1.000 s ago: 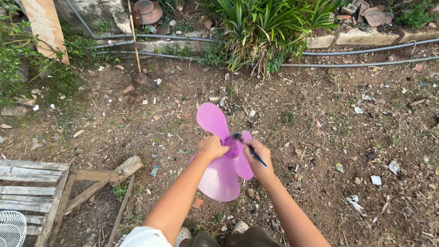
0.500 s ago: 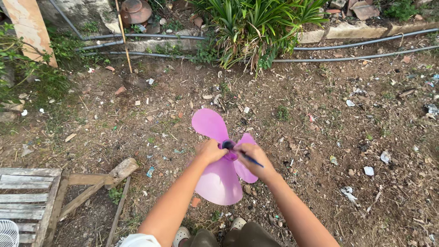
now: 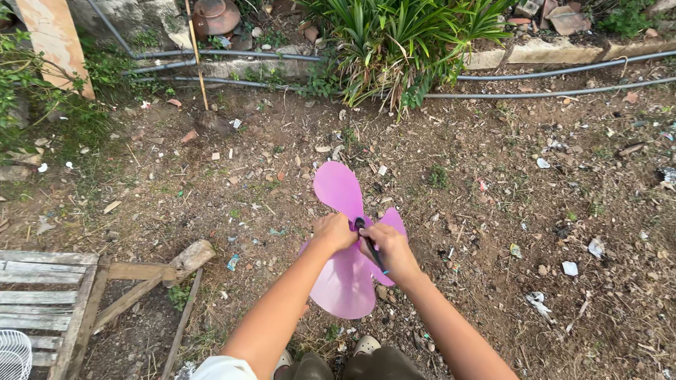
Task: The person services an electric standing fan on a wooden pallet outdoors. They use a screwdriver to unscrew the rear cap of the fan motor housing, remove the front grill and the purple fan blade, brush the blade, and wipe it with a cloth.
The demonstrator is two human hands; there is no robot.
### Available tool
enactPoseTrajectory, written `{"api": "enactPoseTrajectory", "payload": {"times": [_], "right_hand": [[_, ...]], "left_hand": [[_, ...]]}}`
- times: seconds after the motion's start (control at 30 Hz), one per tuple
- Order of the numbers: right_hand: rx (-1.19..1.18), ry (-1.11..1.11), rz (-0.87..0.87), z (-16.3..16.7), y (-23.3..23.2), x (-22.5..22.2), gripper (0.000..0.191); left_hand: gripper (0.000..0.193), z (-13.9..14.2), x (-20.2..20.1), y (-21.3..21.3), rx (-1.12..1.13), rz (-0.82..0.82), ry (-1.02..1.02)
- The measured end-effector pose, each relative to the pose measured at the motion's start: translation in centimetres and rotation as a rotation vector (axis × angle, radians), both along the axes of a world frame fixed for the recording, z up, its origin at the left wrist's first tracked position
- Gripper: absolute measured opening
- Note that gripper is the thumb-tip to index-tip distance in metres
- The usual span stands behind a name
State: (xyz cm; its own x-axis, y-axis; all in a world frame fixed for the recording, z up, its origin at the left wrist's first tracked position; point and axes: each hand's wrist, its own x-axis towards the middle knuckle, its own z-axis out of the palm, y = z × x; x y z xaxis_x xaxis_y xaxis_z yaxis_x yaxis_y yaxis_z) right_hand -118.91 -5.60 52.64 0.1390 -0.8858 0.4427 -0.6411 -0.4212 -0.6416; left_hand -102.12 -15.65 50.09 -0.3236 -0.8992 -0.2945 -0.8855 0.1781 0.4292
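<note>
Held item: a pink translucent plastic fan blade with rounded lobes [image 3: 339,188], at the centre of the frame, held above bare soil; one lobe points to the upper centre, a larger one hangs toward the lower centre.
Left hand [image 3: 334,231]: our fingers are curled tight against the hub of the fan blade, gripping it from the left side.
Right hand [image 3: 389,248]: our fingers are closed around a thin dark tool with a black shaft [image 3: 371,248], its upper tip meeting the hub just beside the left hand; we cannot tell what kind of tool it is.
Ground: brown dirt strewn with small stones, dry leaves and white scraps [image 3: 493,211], filling most of the frame.
Lower left: a weathered grey wooden pallet [image 3: 49,295], with a white wire grille [image 3: 13,355] at the corner.
Upper centre: a green strap-leaved plant [image 3: 401,35].
Upper band: grey pipes [image 3: 563,70] running across the frame.
Upper left: a leaning pale wooden plank [image 3: 56,42]; near it, a rusty brown pot [image 3: 215,14].
Bottom centre: our light-coloured shoes [image 3: 366,345], just below the fan blade.
</note>
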Motion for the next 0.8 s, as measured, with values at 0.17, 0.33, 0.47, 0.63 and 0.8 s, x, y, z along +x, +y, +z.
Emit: {"api": "enactPoseTrajectory", "payload": {"times": [0.17, 0.33, 0.47, 0.63, 0.8], "right_hand": [[0.008, 0.029, -0.35, 0.4, -0.8, -2.7, 0.011], [0.177, -0.21, -0.187, -0.3, 0.3, -2.1, 0.016], [0.099, -0.137, -0.199, -0.6, 0.7, -1.5, 0.017], [0.19, -0.165, -0.069, -0.2, 0.2, -2.0, 0.02], [0.15, 0.098, 0.091, -0.8, -0.6, -2.1, 0.02]], "left_hand": [[0.045, 0.6, 0.7, 0.1, 0.034, 0.022, 0.03], [0.044, 0.7, 0.5, 0.0, 0.087, 0.008, -0.091], [0.039, 0.8, 0.4, 0.0, 0.105, 0.012, -0.051], [0.045, 0.8, 0.6, 0.2, 0.05, -0.032, -0.038], [0.042, 0.8, 0.6, 0.4, -0.02, -0.051, -0.051]]}}
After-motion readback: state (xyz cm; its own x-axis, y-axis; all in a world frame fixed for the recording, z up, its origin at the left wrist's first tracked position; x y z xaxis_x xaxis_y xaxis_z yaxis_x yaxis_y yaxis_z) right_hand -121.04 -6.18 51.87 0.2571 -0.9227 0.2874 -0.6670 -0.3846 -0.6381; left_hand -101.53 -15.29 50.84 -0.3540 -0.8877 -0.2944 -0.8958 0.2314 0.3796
